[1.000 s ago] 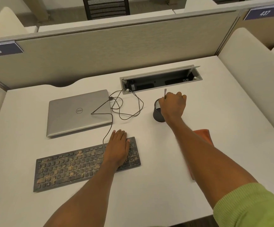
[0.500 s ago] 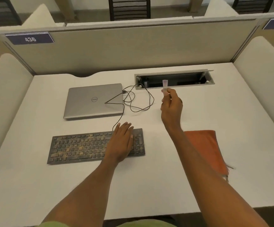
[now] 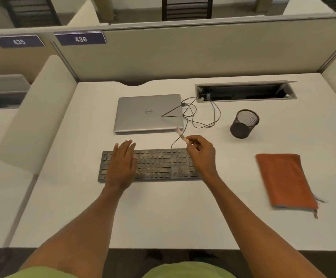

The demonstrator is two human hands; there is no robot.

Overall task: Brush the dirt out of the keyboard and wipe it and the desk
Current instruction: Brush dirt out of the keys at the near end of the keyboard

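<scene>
The keyboard (image 3: pixel 151 165), grimy and brown-specked across its keys, lies flat on the white desk (image 3: pixel 163 213) directly under both hands. The left hand (image 3: pixel 122 163) rests palm down on its left end with the fingers straight and loosely together, steadying it; half a second ago that hand sat on the right end, so it has slid across and cleared the right side. The right hand (image 3: pixel 200 152) now hovers over the right end, its fingertips pinching the handle of a small brush (image 3: pixel 181 135), whose pale tip points up and away from the fingers toward the near corner of the closed laptop (image 3: pixel 149 113). A second ago this hand was at the mesh pen cup (image 3: pixel 244 123), which now stands alone, well off to the right of the fingers. So the tool is fetched and the brushing step looks ready to begin; no bristle touches a key yet. The keyboard's cable (image 3: pixel 201 115) loops just beyond the brush tip, a possible snag. The orange cloth (image 3: pixel 285 180) lies untouched, well to the right of the right hand, for the wiping to come.
</scene>
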